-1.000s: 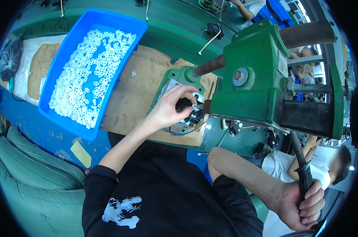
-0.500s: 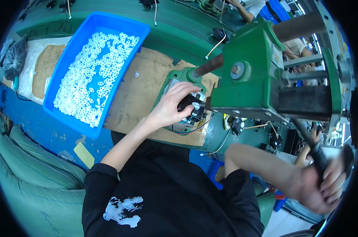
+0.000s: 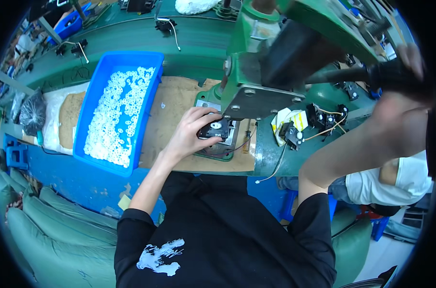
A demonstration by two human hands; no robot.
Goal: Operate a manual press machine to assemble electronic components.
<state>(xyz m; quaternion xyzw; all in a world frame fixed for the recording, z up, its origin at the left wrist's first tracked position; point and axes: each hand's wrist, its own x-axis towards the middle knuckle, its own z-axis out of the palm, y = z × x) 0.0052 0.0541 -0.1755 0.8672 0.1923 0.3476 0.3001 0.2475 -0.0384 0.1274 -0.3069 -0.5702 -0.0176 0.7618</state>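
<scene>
A black plastic assembly (image 3: 209, 132) sits on the base of a green lever press (image 3: 246, 67). My left hand (image 3: 188, 132) grips it from the left, fingers along the far side and thumb along the near side. On top of it lies a small white oval piece (image 3: 217, 126), beside the press head. Thin wires trail from the assembly's near side. At the far right my right hand (image 3: 395, 103), partly blurred, is closed round the dark grip of the press lever (image 3: 343, 75), which is raised. Some of its fingers are lost at the dark picture rim.
A blue tray (image 3: 149, 103) of loose white pieces stands left of the press on a brown board (image 3: 172, 98). Several wired black assemblies (image 3: 291, 134) lie to the right. A green conveyor belt (image 3: 126, 36) runs behind. Another person (image 3: 386, 185) sits at the right.
My right hand has swung the lever up from low at the right. My left hand remains at the assembly, and the white piece now shows uncovered on top. The whole view has shifted.
</scene>
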